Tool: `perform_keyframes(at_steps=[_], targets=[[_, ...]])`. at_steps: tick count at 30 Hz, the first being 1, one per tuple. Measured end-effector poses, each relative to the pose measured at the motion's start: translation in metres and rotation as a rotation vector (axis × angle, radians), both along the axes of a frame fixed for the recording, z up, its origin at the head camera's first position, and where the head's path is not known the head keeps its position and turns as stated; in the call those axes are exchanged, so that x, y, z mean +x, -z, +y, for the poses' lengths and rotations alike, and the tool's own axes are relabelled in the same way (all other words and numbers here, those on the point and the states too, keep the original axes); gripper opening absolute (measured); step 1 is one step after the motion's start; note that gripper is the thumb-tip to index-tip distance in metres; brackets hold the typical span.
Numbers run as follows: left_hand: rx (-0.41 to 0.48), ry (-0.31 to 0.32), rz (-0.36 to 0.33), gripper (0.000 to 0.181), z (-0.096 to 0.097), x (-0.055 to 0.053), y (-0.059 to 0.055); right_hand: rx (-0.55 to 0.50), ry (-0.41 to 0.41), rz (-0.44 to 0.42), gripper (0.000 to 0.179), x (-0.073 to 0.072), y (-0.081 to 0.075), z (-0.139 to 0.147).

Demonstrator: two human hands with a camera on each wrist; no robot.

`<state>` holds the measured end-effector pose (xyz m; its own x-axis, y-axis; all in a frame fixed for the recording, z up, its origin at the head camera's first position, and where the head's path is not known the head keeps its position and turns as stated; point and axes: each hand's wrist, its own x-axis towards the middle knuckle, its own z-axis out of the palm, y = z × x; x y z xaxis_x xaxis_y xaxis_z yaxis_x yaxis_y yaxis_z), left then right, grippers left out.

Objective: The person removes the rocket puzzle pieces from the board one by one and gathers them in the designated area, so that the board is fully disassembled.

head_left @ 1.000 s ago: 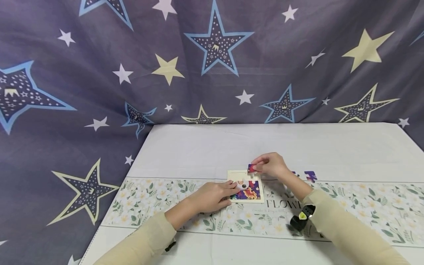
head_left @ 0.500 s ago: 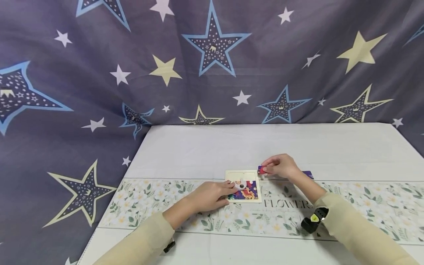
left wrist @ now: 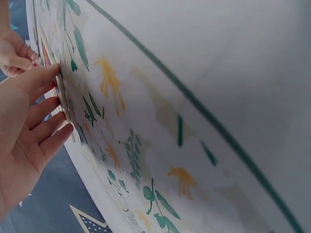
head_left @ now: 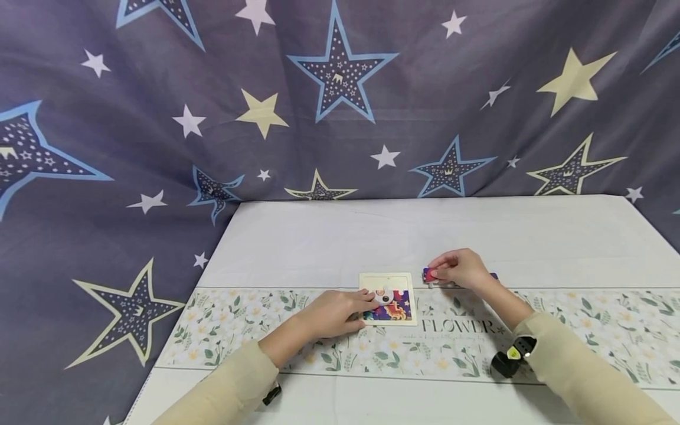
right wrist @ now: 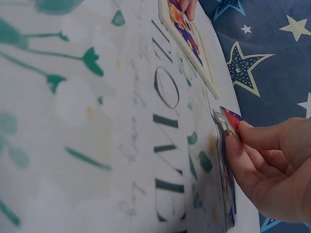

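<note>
A small jigsaw tray [head_left: 386,281] with a cream border lies on the table, its lower part filled with colourful pieces and its upper part bare. My left hand [head_left: 334,314] rests on the tray's left side, fingers stretched over the edge and the picture. To the right of the tray, my right hand [head_left: 463,269] pinches a red and purple jigsaw piece [head_left: 428,275] between thumb and fingers. The right wrist view shows this piece [right wrist: 230,119] tilted, close above the cloth. Behind the right hand more purple pieces [right wrist: 232,199] lie on the table, mostly hidden in the head view.
A white tablecloth [head_left: 319,236] with a floral band and printed lettering [head_left: 459,326] covers the table. A dark star-patterned curtain [head_left: 223,71] hangs behind it and along the left. Dark wrist devices [head_left: 506,364] sit by the sleeves.
My right hand has moved right, carrying the jigsaw piece from over the tray's upper right corner to beside the loose pieces. My left hand has stayed on the tray.
</note>
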<state>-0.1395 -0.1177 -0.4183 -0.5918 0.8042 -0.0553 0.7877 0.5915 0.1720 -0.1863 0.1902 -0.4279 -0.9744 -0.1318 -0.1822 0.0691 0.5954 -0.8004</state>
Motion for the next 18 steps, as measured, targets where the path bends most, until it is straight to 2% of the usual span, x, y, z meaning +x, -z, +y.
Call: perform_keyframes(at_steps=[5, 15, 18], targets=[[0.012, -0.001, -0.011, 0.044, -0.0006, -0.0003, -0.0006, 0.040, 0.003, 0.035, 0.016, 0.0003, 0.0025, 0.0006], [0.026, -0.006, -0.015, 0.043, 0.0006, 0.0001, -0.0007, 0.168, -0.077, 0.230, 0.008, 0.0026, 0.0040, -0.0039], [0.022, -0.011, -0.017, 0.043, 0.0009, 0.0007, -0.0009, 0.211, -0.082, 0.254, 0.006, 0.0031, 0.0038, -0.0070]])
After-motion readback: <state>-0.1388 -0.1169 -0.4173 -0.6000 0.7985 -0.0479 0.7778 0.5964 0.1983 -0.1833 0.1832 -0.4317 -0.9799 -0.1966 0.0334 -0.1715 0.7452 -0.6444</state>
